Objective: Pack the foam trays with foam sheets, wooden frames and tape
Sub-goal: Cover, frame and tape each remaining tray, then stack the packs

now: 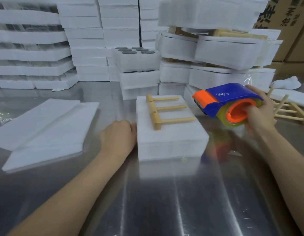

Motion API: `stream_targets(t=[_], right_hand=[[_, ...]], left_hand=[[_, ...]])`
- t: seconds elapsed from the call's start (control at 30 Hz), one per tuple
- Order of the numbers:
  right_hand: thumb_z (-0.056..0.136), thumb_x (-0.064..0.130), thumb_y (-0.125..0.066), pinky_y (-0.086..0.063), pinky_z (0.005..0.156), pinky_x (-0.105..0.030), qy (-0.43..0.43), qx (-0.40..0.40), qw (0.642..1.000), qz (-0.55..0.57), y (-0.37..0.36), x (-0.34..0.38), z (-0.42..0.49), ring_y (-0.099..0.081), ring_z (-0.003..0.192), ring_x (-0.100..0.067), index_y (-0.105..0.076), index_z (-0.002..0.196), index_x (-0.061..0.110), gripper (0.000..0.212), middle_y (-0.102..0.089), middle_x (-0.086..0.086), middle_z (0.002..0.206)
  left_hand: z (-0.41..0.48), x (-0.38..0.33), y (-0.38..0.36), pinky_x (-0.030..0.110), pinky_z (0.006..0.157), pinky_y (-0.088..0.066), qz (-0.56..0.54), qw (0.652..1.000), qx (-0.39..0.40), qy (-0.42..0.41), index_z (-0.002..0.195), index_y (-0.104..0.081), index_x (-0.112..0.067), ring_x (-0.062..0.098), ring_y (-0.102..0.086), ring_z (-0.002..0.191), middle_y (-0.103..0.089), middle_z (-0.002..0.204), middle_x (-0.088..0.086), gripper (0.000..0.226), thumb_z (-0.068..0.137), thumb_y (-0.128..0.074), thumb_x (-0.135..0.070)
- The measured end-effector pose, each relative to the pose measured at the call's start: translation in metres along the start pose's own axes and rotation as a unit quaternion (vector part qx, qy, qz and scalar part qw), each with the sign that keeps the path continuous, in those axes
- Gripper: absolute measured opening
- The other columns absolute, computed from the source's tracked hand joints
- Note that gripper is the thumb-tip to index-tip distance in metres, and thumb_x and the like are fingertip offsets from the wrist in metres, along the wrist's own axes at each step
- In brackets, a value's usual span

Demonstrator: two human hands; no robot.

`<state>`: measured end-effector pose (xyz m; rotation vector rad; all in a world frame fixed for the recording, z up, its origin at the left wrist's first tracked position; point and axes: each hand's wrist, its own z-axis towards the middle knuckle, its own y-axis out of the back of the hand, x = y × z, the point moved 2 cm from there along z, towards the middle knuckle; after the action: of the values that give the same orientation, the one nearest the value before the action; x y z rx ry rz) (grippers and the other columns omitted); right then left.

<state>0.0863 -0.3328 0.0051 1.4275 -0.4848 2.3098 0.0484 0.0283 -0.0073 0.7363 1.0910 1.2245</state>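
1. Gripping the dispenser (229, 99), the right hand (260, 113) has its fingers hooked through the orange core of the tape roll (232, 122) and its thumb on the blue housing. It holds the tool in the air at 3 o'clock of the pack, with the orange cutter end pointing toward 9 o'clock.
2. The pack (171, 142), a closed white foam block, lies on the steel table (147, 201) at centre. Its contents are hidden.
3. One frame (164, 111) lies on the pack's top, toward the 12 o'clock end. Its bar runs along the 9 o'clock side and its three dowels point to 3 o'clock.
4. The left hand (120, 135) touches the pack's 9 o'clock side with bent fingers. I cannot tell whether it pinches the foam or only rests against it.
5. The sheets (45, 126) lie flat in a loose stack at 9 o'clock, apart from the pack.
6. At 12 o'clock, an open tray (136, 63) tops a short stack. Its round pockets hold dark discs (129, 52), six showing, level with the foam top.
7. At 1 o'clock, wrapped bundles (224, 51) are piled up with wooden pieces (221, 32) between the layers.
8. Loose frames (281, 105) lie on the table at 3 o'clock, just beyond the right hand.
9. Foam stacks (28, 53) fill 10 to 11 o'clock, and boxes (294, 40) stand at 2 o'clock.
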Motion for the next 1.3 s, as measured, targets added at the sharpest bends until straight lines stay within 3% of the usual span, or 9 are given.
stream_targets(t=[0.1, 0.17, 0.23, 0.37, 0.5, 0.7, 0.93, 1.1, 1.3], right_hand=[[0.083, -0.006, -0.058, -0.053, 0.067, -0.015, -0.012, -0.003, 1.000, 0.004, -0.001, 0.000, -0.002, -0.064, 0.102, -0.008, -0.061, 0.108, 0.039, 0.052, -0.063, 0.009, 0.111], [0.083, -0.005, -0.059, -0.053, 0.068, -0.015, -0.015, -0.004, 1.000, 0.010, 0.000, -0.001, -0.004, -0.065, 0.099, -0.006, -0.062, 0.106, 0.041, 0.052, -0.064, 0.011, 0.109], [0.082, -0.005, -0.060, -0.053, 0.068, -0.014, -0.015, -0.001, 1.000, 0.011, 0.000, -0.002, -0.005, -0.066, 0.097, -0.004, -0.062, 0.106, 0.041, 0.052, -0.064, 0.012, 0.108], [0.081, -0.009, -0.060, -0.057, 0.073, -0.021, -0.026, 0.022, 0.999, 0.018, 0.002, -0.011, -0.003, -0.066, 0.101, -0.011, -0.063, 0.107, 0.040, 0.055, -0.065, 0.005, 0.113], [0.081, -0.011, -0.059, -0.058, 0.078, -0.028, -0.041, 0.044, 0.998, 0.022, 0.004, -0.013, 0.000, -0.066, 0.104, -0.015, -0.064, 0.106, 0.043, 0.060, -0.065, 0.001, 0.117], [0.077, -0.019, -0.057, -0.052, 0.070, -0.013, 0.022, 0.085, 0.988, -0.125, 0.014, -0.002, 0.001, -0.063, 0.100, -0.001, -0.055, 0.130, 0.025, 0.070, -0.061, 0.006, 0.117], [0.078, -0.024, -0.053, -0.049, 0.070, -0.004, -0.001, 0.105, 0.979, -0.175, 0.047, -0.002, 0.012, -0.061, 0.092, 0.014, -0.042, 0.143, 0.026, 0.083, -0.060, 0.014, 0.121], [0.074, -0.022, -0.052, -0.045, 0.098, -0.030, 0.025, 0.018, 0.976, -0.217, 0.085, -0.007, 0.017, -0.057, 0.119, -0.013, -0.050, 0.136, 0.030, 0.081, -0.058, -0.003, 0.133], [0.075, -0.025, -0.039, -0.038, 0.080, -0.006, 0.047, 0.028, 0.964, -0.260, 0.078, -0.005, 0.025, -0.050, 0.121, -0.015, -0.047, 0.141, 0.019, 0.080, -0.053, -0.009, 0.138]], left_hand=[[0.001, -0.003, 0.000, 0.028, 0.056, -0.030, 0.092, 0.996, 0.007, -0.016, 0.098, -0.059, -0.008, 0.023, -0.051, 0.075, -0.059, 0.102, 0.005, 0.023, 0.093, -0.041, -0.021], [0.000, -0.002, -0.004, 0.030, 0.064, -0.034, 0.147, 0.989, 0.024, -0.018, 0.148, -0.014, 0.001, 0.025, -0.054, 0.098, -0.046, 0.122, 0.008, 0.070, 0.094, -0.044, -0.031], [-0.003, -0.002, -0.003, 0.032, 0.067, -0.035, 0.143, 0.988, 0.039, -0.037, 0.150, -0.005, 0.000, 0.027, -0.051, 0.106, -0.042, 0.127, 0.011, 0.078, 0.093, -0.046, -0.033], [0.008, 0.003, 0.031, 0.039, 0.082, -0.047, -0.100, 0.995, -0.009, 0.024, 0.104, -0.061, -0.012, 0.032, -0.057, 0.106, -0.061, 0.115, 0.012, 0.019, 0.093, -0.051, -0.024], [0.029, -0.062, 0.064, 0.036, 0.091, -0.048, -0.222, 0.973, -0.039, -0.045, 0.110, -0.066, -0.014, 0.029, -0.058, 0.109, -0.066, 0.114, 0.007, 0.032, 0.087, -0.044, -0.010], [0.017, -0.140, 0.014, 0.041, 0.112, -0.020, 0.059, 0.989, 0.097, -0.092, 0.141, -0.040, -0.006, 0.030, -0.028, 0.140, -0.033, 0.152, 0.014, 0.049, 0.101, -0.025, -0.029], [0.022, -0.133, 0.004, 0.041, 0.120, 0.000, 0.075, 0.983, 0.134, -0.101, 0.154, -0.012, -0.010, 0.026, -0.004, 0.149, -0.005, 0.162, 0.008, 0.056, 0.103, -0.012, -0.034], [0.023, -0.132, 0.005, 0.042, 0.120, 0.004, 0.086, 0.978, 0.166, -0.094, 0.154, 0.000, -0.011, 0.025, 0.002, 0.149, 0.004, 0.162, 0.007, 0.057, 0.103, -0.010, -0.034], [0.039, -0.181, 0.018, 0.047, 0.117, -0.002, 0.117, 0.969, 0.176, -0.127, 0.136, -0.045, -0.011, 0.032, -0.036, 0.136, -0.047, 0.142, 0.012, 0.046, 0.093, -0.039, -0.023]])
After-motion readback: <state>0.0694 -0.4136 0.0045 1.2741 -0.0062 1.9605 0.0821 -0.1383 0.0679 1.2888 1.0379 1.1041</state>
